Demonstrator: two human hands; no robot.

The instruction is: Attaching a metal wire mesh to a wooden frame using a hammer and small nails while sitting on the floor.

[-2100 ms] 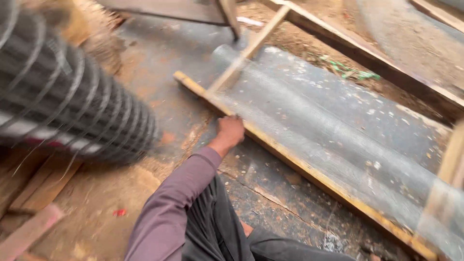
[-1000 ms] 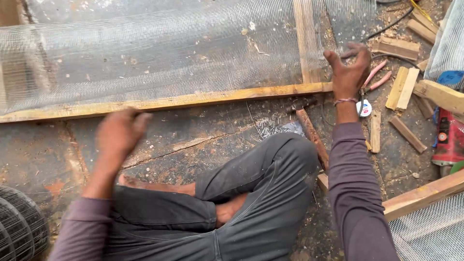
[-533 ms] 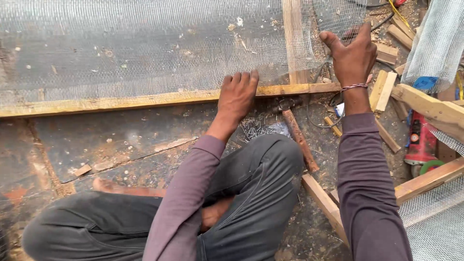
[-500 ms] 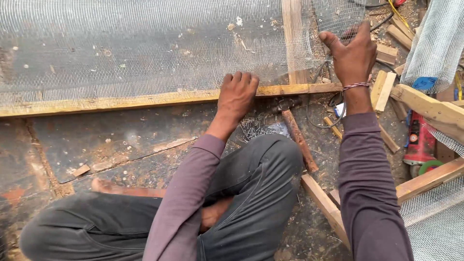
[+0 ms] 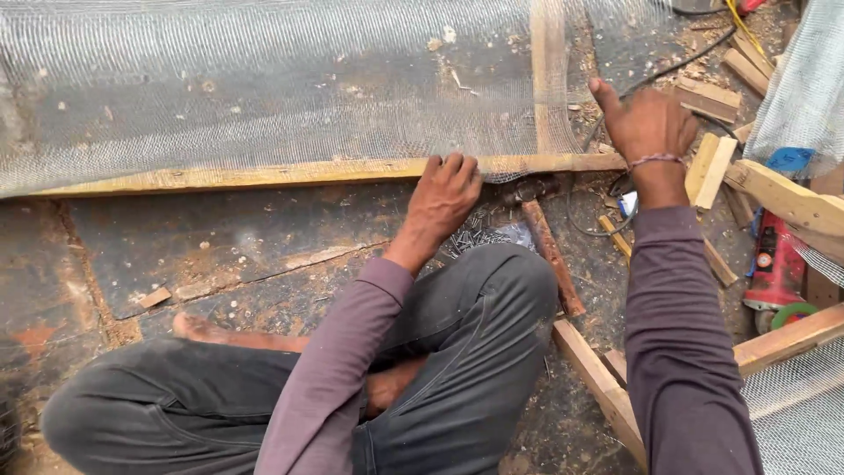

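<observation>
Left hand point(image 5: 447, 195) pressed flat, fingers together, on wire mesh point(image 5: 264, 97) over the wooden rail point(image 5: 264, 176); right hand point(image 5: 649, 123) spread, empty. Mesh was best held taut.

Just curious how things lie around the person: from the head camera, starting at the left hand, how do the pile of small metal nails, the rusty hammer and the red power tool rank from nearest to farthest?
From the left hand:
1. Pile of small metal nails, just below and right of it.
2. Rusty hammer, farther right, by the knee.
3. Red power tool, at the far right edge.
</observation>
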